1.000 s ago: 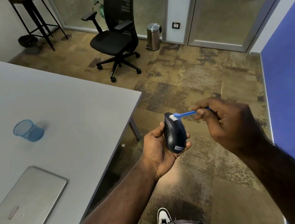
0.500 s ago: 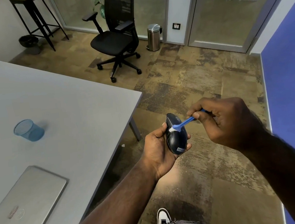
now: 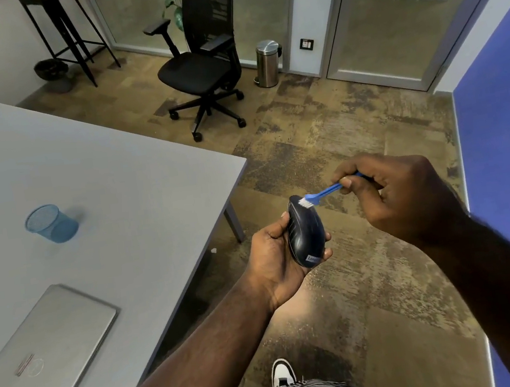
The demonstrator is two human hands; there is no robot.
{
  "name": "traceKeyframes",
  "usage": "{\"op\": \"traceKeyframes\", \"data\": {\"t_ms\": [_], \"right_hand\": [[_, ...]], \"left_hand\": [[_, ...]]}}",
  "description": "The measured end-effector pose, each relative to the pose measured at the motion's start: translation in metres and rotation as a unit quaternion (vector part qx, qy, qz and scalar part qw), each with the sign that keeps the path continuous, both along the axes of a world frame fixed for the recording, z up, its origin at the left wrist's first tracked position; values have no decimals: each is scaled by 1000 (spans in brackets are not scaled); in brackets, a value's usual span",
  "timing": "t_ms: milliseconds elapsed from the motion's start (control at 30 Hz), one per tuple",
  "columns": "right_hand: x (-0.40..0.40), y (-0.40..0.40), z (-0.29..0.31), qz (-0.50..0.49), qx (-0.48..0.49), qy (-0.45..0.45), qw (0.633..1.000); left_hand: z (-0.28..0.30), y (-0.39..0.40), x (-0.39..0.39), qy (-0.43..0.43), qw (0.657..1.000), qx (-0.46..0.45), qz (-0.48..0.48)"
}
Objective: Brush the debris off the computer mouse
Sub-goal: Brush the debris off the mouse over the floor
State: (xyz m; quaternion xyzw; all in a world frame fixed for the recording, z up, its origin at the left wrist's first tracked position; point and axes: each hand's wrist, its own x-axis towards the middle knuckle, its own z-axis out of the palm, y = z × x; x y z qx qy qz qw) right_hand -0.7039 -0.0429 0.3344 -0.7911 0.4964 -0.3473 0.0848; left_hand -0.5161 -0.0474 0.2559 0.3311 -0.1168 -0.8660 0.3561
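A dark, glossy computer mouse (image 3: 305,232) with a small label near its lower end is held upright off the table, over the floor. My left hand (image 3: 271,259) grips it from the left and below, fingertips showing round its right edge. My right hand (image 3: 398,195) pinches the handle of a small blue brush (image 3: 324,192). The brush's white bristles touch the top end of the mouse.
A grey table (image 3: 119,194) lies to the left with a blue mesh cup (image 3: 50,224) and a closed silver laptop (image 3: 42,357) on it. A black office chair (image 3: 199,68), a steel bin (image 3: 267,63) and a tall stool (image 3: 66,30) stand farther back. A blue wall (image 3: 503,137) runs along the right.
The brush has moved from the middle of the mouse back up to its top end; my right hand rose a little. My left hand keeps the mouse in place.
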Motion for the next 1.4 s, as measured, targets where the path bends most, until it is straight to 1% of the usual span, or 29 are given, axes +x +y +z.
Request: {"op": "traceKeyframes", "data": {"t_ms": [167, 333, 500, 700, 867, 1033, 1200, 1333, 1400], "right_hand": [[0, 9, -2, 38, 21, -17, 999], [-1, 8, -9, -25, -26, -37, 999], [-1, 15, -12, 10, -11, -40, 999], [-2, 8, -17, -67, -38, -49, 996], [-3, 14, -13, 12, -20, -44, 999], [-3, 12, -19, -63, -55, -41, 996], [-1, 17, -18, -23, -35, -58, 997], [-3, 11, -21, -90, -52, -56, 993], [-3, 10, -23, -104, -56, -55, 991]], "left_hand": [[2, -2, 0, 10, 1000, 19, 8], [5, -5, -4, 13, 1000, 12, 2], [4, -6, -5, 17, 1000, 16, 0], [2, -7, -4, 35, 999, 20, -8], [-1, -9, -2, 42, 998, 39, 15], [-3, -11, -1, 56, 997, 46, 16], [-4, -14, 1, 41, 998, 34, 34], [-4, -12, 1, 42, 999, 25, 19], [-5, -11, 1, 44, 999, 21, 17]]}}
